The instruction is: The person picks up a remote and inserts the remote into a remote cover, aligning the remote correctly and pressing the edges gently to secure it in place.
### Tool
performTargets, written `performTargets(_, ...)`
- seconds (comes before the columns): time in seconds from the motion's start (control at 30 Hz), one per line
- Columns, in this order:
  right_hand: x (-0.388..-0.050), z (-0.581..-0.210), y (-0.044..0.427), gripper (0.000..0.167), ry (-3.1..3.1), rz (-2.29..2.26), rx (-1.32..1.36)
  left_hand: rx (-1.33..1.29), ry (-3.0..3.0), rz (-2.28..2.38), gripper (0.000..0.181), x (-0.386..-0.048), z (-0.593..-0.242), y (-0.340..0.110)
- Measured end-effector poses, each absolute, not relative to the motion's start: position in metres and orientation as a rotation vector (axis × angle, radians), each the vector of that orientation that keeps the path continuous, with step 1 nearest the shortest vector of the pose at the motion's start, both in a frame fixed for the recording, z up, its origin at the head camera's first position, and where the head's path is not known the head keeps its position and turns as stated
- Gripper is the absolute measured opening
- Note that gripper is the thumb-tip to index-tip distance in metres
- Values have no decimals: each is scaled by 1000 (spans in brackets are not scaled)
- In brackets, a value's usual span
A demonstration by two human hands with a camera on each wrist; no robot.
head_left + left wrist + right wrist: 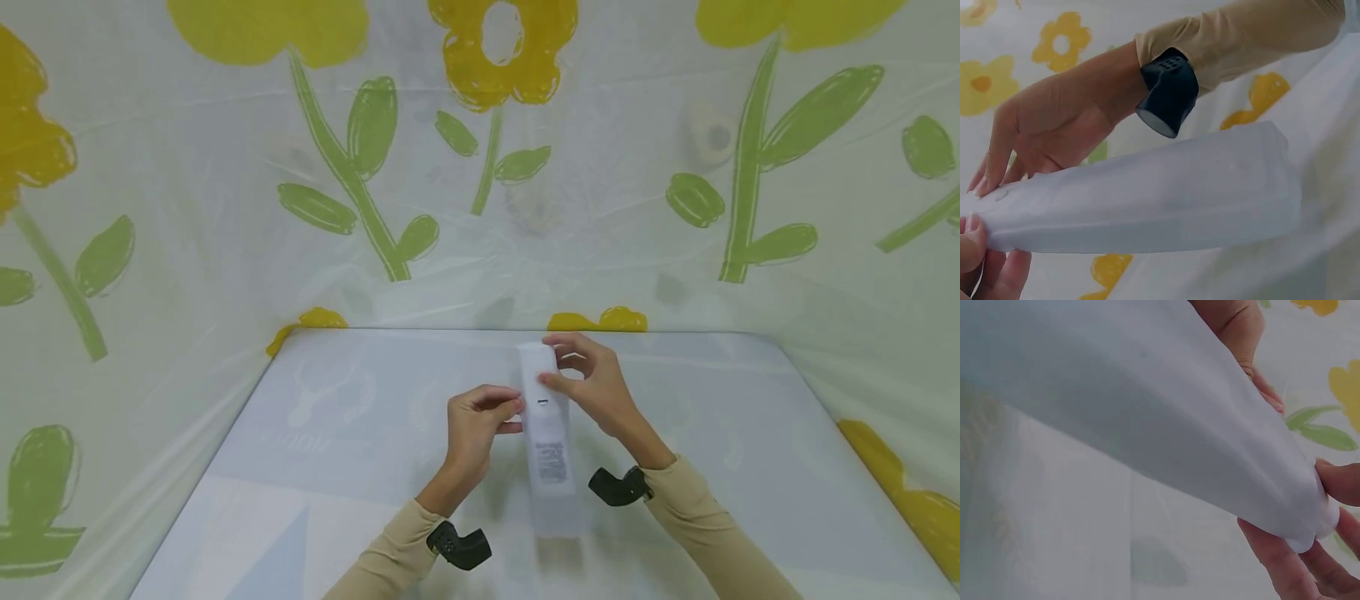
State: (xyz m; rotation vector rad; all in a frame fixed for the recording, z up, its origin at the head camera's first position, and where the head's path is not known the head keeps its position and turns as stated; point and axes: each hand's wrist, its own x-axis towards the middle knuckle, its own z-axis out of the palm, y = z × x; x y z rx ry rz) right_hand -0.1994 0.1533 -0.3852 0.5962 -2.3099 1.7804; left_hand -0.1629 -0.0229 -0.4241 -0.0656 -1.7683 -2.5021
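Note:
A long white case (pixel 542 425) with a grey printed label and a small dark slot is held up above the table; its lower end looks translucent. Around its far end, my right hand (pixel 596 385) grips with thumb and fingers. My left hand (pixel 472 425) pinches the case's left edge, a little nearer to me. Seen from the left wrist, the smooth side of the case (pixel 1147 200) stretches across, with fingertips of both hands at its left end. In the right wrist view, right-hand fingers (pixel 1282 559) lie around the rounded end.
Beneath the hands is a pale table (pixel 360 433) with faint printed shapes. A white curtain (pixel 600 167) with yellow flowers and green leaves hangs behind and at both sides. Black wrist cameras (pixel 459 546) sit on both forearms, over beige sleeves (pixel 712 525).

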Motion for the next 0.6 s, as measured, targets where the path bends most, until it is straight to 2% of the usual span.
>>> performTargets(0.2,-199,-385,150,43,-2300,1845,498,-67,-1910,-2384,15,-164,-417,-24)
performTargets(0.43,-195,-386,149,48,-2348,1806,572,-244,-2144,-2157,59,-156,-392,-24)
performTargets(0.6,-192,-392,159,55,-2453,1825,621,-366,-2122,-2204,68,-158,-388,-27)
